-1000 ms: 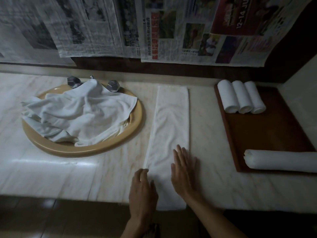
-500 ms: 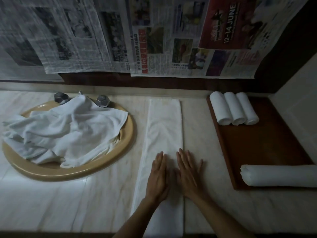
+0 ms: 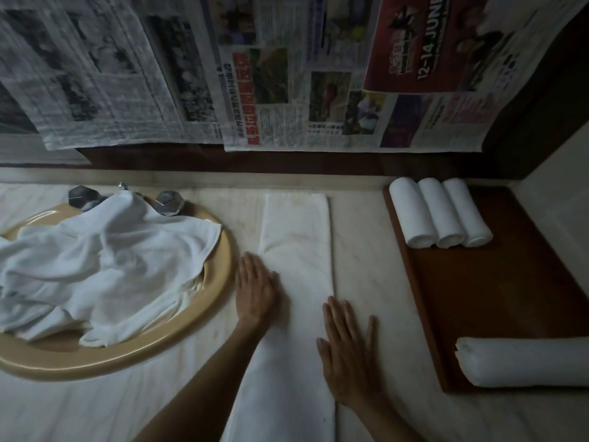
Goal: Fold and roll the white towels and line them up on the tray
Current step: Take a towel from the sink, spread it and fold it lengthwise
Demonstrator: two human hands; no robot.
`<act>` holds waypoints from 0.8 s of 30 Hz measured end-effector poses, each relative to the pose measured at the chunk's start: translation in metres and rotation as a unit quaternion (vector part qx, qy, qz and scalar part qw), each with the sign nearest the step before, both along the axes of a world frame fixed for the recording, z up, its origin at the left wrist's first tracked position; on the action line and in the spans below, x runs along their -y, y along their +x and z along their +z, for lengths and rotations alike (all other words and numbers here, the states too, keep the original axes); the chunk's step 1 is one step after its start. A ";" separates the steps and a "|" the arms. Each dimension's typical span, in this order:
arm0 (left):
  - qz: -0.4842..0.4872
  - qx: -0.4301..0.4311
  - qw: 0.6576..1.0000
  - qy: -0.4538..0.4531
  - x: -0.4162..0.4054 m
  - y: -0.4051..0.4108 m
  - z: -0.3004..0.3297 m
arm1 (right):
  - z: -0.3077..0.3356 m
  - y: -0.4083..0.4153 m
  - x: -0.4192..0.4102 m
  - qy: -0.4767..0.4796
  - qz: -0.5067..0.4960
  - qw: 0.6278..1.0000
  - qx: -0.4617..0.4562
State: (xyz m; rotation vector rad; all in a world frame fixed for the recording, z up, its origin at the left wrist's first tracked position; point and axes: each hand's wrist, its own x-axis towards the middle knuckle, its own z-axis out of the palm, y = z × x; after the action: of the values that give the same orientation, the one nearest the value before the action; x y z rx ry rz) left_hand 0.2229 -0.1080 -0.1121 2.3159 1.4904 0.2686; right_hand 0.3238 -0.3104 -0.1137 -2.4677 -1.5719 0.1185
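Since before, hands had parted — left hand [image 3: 256,290] and right hand [image 3: 345,354] flat, fingers straight, on folded towel [image 3: 296,250] edges. Right of towel: tray [image 3: 510,298], three rolled towels [image 3: 438,212] — a fourth roll [image 3: 522,362] cut off.

head view, close, looking down at countertop [image 3: 366,237]

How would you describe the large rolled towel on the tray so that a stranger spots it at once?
Find the dark wooden tray at the right end of the marble counter. Three small rolled towels sit side by side at its far end. The large rolled towel lies alone at the near edge, crosswise, longer and thicker.
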 end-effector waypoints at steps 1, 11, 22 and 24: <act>0.006 0.021 1.000 0.003 -0.001 0.008 0.006 | 0.000 0.000 -0.001 -0.007 0.000 1.000 -0.001; -0.074 -0.077 0.994 -0.004 -0.061 0.050 0.012 | -0.001 0.001 -0.003 -0.012 -0.003 1.000 -0.002; -0.122 -0.025 0.992 0.032 -0.046 0.021 0.012 | -0.002 0.002 0.000 0.018 0.005 1.000 -0.002; -0.191 0.069 0.978 0.039 0.012 0.011 0.009 | -0.003 0.001 0.002 0.022 0.006 1.000 0.000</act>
State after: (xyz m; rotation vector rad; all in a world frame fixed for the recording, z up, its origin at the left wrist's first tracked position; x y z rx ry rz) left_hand 0.2338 -0.1204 -0.1034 2.5269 0.9596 0.3780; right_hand 0.3251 -0.3122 -0.1168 -2.4259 -1.5727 0.0841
